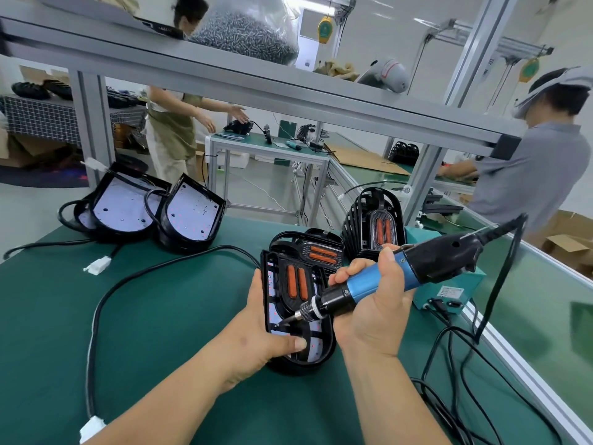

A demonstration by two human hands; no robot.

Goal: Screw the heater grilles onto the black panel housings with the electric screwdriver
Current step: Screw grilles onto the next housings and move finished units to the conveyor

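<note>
A black panel housing (322, 354) lies on the green table with a black grille and two orange heater elements (296, 282) set in it. My left hand (263, 335) grips its left edge, thumb lying across the lower inside. My right hand (372, 303) holds the blue and black electric screwdriver (369, 284), tilted down to the left, its bit tip (279, 323) touching the housing's lower left inside. Two more grilles (372, 226) with orange elements stand behind it.
Two open housings (189, 213) with white reflective insides sit at the back left, their black cables and white connectors (98, 264) trailing over the table. A teal power box (449, 289) stands to the right with cords. Two people work at benches beyond the frame.
</note>
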